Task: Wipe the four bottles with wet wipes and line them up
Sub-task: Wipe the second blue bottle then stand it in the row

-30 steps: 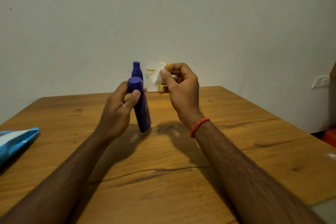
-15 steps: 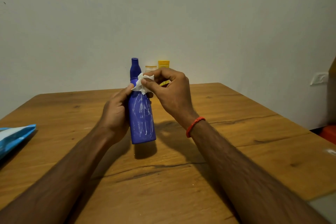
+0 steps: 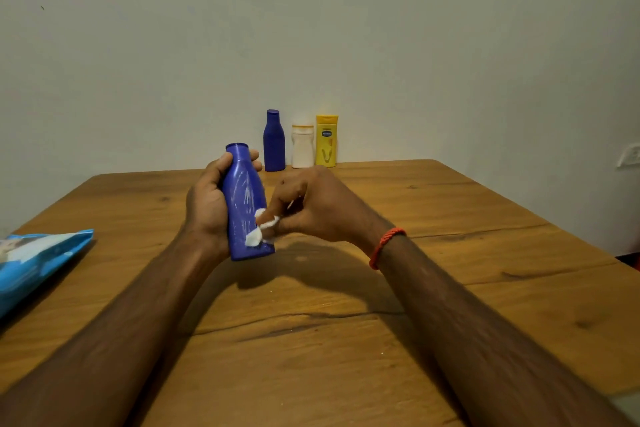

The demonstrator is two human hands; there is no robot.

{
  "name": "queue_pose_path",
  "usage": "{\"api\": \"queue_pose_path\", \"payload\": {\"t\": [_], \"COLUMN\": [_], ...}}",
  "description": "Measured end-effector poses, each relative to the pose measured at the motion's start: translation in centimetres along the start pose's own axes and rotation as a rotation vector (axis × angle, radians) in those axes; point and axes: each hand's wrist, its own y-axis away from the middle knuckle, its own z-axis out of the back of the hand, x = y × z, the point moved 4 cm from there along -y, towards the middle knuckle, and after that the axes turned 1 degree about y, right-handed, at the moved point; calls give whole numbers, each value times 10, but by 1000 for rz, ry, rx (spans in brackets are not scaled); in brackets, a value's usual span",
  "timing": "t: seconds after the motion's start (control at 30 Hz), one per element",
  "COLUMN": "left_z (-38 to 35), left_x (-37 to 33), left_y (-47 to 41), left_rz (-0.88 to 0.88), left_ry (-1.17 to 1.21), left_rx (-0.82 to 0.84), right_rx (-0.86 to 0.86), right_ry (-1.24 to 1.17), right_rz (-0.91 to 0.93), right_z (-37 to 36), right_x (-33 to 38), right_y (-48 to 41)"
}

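Note:
My left hand point(image 3: 207, 208) grips a blue bottle point(image 3: 246, 198) upright and slightly tilted above the wooden table point(image 3: 346, 340). Wet streaks show on its front. My right hand point(image 3: 318, 208) pinches a small white wet wipe point(image 3: 261, 227) against the bottle's lower right side. Three other bottles stand in a row at the table's far edge by the wall: a dark blue bottle point(image 3: 274, 141), a white bottle point(image 3: 302, 146) and a yellow bottle point(image 3: 326, 141).
A blue wet-wipe pack point(image 3: 38, 256) lies at the table's left edge. A white wall socket point(image 3: 628, 157) sits on the wall at the right. A red object point(image 3: 635, 260) shows past the table's right edge.
My right hand has slid the wipe from the bottle's neck down to its lower body. The view has dropped, so the three bottles at the back now show fully.

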Motion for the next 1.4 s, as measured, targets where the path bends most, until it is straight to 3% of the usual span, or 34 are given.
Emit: {"api": "queue_pose_path", "payload": {"t": [0.1, 0.17, 0.27, 0.37, 0.57, 0.67, 0.93, 1.17, 1.27, 1.4], "left_z": [4, 3, -1, -3, -6, -8, -13, -13, -17, -21], "left_x": [0, 0, 3, 6, 8, 8, 6, 2, 3, 8], "left_y": [-1, -1, 0, 2, 3, 4, 7, 6, 9, 12], "left_rz": [-3, 6, 65, 55, 0, -12, -16, -7, -44, -19], "left_ry": [-8, 11, 67, 49, -13, -16, 53, 108, 67, 40], "left_rx": [-23, -10, 69, 54, 28, 34, 45, 57, 49, 76], "right_rx": [294, 333, 101, -125, -503, -610, -589, -473, -526, -621], "right_ry": [-34, -195, -527, -646, -349, -287, 78, 147, 236, 142], "right_rz": [-53, -57, -54, -47, -52, -80, 119, 181, 220, 115], "right_z": [-8, -2, 16, 24, 17, 14, 8, 4, 7, 13], "right_x": [0, 2, 4, -2, -5, -6, 2, 8, 6, -1], "right_y": [4, 8, 10, 7, 4, 3, 1, 1, 0, 1]}}
